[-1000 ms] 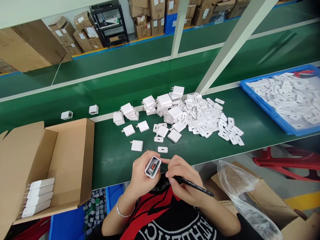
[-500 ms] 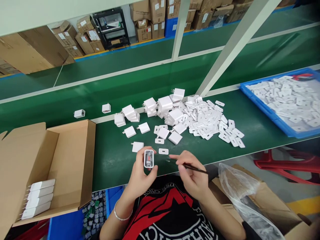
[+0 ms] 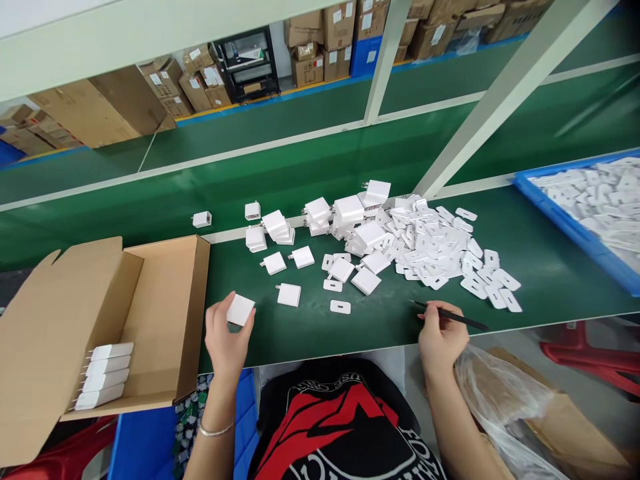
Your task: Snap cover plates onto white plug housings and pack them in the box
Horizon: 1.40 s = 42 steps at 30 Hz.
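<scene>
My left hand pinches a white charger housing between thumb and fingers, over the green table just right of the open cardboard box. Its broad flat face is turned up to me. My right hand is closed round slim black tweezers, whose tip points left over the table. Between the hands lies a single white cover plate with a small slot. A charger with its prongs to the left rests near my left hand. Behind are more chargers in a heap, beside a pile of cover plates.
The open cardboard box at the left holds several chargers in a row. Two chargers are on the back ledge. A blue tray of cover plates stands at the right. A slanted white post rises behind the pile.
My left hand has moved left with the charger and turned it from its open end to a flat face. My right hand has moved right with the tweezers. The view has shifted slightly.
</scene>
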### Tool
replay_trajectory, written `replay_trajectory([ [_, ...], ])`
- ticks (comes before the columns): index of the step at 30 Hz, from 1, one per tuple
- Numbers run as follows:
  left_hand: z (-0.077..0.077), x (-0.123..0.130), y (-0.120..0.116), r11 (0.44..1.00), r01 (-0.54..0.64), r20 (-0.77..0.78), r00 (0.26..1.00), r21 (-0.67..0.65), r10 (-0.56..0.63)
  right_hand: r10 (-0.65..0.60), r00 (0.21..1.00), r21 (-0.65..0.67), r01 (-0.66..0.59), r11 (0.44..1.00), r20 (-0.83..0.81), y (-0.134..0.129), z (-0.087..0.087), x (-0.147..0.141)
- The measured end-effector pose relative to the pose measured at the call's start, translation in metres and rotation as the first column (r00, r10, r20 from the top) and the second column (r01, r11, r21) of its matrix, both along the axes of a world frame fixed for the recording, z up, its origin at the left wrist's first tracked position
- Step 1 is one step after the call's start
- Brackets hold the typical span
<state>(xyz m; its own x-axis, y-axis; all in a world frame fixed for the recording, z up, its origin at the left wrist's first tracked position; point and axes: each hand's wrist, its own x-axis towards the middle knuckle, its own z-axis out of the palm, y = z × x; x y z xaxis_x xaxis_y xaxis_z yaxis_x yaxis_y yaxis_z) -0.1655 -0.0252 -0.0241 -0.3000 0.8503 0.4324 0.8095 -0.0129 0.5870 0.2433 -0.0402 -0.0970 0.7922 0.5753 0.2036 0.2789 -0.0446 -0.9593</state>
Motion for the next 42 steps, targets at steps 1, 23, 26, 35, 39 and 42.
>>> replay_trajectory([
  [1, 0.007, -0.001, 0.0, 0.994, -0.043, -0.091, 0.994, 0.105, 0.053, -0.003, 1.0, 0.0, 0.003, 1.0, -0.002, 0.0, -0.001, -0.001],
  [23, 0.01, -0.02, 0.028, 0.993, -0.006, -0.292, 0.956, -0.117, -0.028, -0.037, 0.998, 0.031, 0.039, 0.999, -0.052, 0.002, -0.004, 0.004],
  [26, -0.002, -0.023, 0.04, 0.99, -0.05, -0.349, 0.937, -0.132, 0.001, -0.023, 0.998, 0.017, 0.024, 1.0, -0.056, 0.002, -0.005, 0.005],
  [35, 0.01, -0.004, 0.077, 0.91, 0.284, -0.359, 0.85, -0.301, -0.384, 0.03, 0.998, -0.039, -0.032, 0.999, -0.062, 0.001, -0.007, 0.007],
  [39, 0.009, -0.001, 0.098, 0.839, 0.428, -0.224, 0.829, -0.336, -0.512, 0.054, 0.996, -0.051, -0.058, 0.997, -0.068, 0.001, -0.004, 0.008],
  [42, 0.011, -0.001, 0.104, 0.806, 0.481, -0.19, 0.805, -0.345, -0.562, 0.073, 0.994, -0.05, -0.078, 0.996, -0.084, 0.001, -0.003, 0.012],
])
